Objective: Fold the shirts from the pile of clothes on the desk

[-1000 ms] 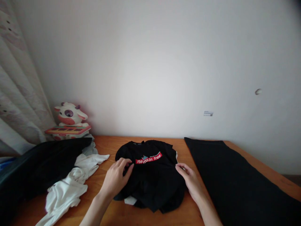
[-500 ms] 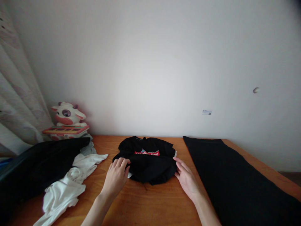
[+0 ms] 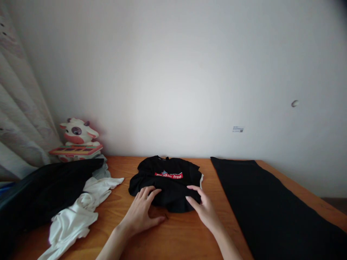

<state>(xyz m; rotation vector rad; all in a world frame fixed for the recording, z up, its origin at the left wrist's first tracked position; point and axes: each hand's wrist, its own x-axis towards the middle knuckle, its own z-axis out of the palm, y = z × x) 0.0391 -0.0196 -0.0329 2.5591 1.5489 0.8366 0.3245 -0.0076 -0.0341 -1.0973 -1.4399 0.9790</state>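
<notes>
A black T-shirt (image 3: 173, 196) lies bunched on the table, its neckline toward the wall and a red printed label with white letters across its front. A bit of white shows at its right edge. My left hand (image 3: 141, 211) rests at the shirt's near left edge, fingers on the cloth and thumb stretched apart over the table. At the near right side is my right hand (image 3: 204, 209), its thumb and forefinger spread on or just above the fabric. Both hands are open and hold nothing.
A long black garment (image 3: 265, 206) is laid flat on the right of the wooden table (image 3: 173, 238). To the left lie a crumpled white garment (image 3: 74, 216) and a dark one (image 3: 48, 191). A cow toy with a keyboard (image 3: 78, 137) stands by the curtain (image 3: 21, 101).
Both hands have let go of the shirt's sides and moved inward and nearer, with their fingers spreading. The cloth's near part now lies lower, and more of the red label shows.
</notes>
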